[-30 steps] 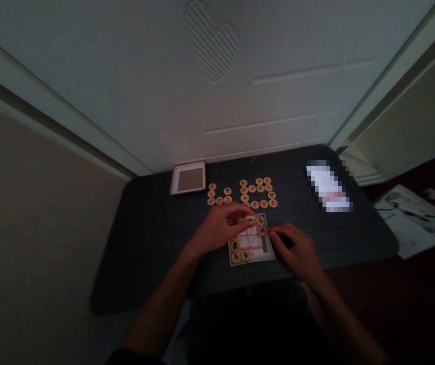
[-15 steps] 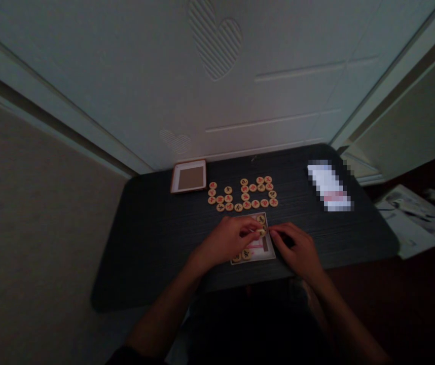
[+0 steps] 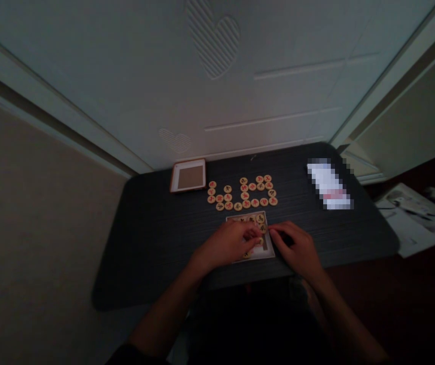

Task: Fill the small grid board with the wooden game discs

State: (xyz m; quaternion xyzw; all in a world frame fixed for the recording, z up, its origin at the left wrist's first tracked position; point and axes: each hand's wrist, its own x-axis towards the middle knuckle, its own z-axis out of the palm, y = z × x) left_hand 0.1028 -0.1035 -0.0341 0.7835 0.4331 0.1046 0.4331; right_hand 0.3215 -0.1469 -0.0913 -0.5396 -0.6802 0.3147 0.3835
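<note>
Several round xiangqi pieces with black characters lie in a shallow box [image 3: 272, 249] near the front of the table. My left hand [image 3: 228, 242] reaches over this box and hides part of its inside. Between the thumb and fingertips of that hand is a xiangqi piece [image 3: 260, 241], low over the box floor. One piece [image 3: 260, 219] lies in the far right corner, with another [image 3: 262, 228] just below it. My right hand [image 3: 296, 244] is closed at the box's right rim, thumb and forefinger together on the edge.
Behind the box, several more xiangqi pieces [image 3: 247, 204], red and black, form a pattern on the dark table [image 3: 145, 243]. A shallow lid or tray [image 3: 192, 177] stands at the back left. A pixelated bright phone-like object [image 3: 329, 185] lies right. A white door [image 3: 134, 91] borders the far edge.
My left hand has brought a piece slightly nearer me, down from the box's upper right. A piece now shows below the corner one. My right hand stays at the rim.
</note>
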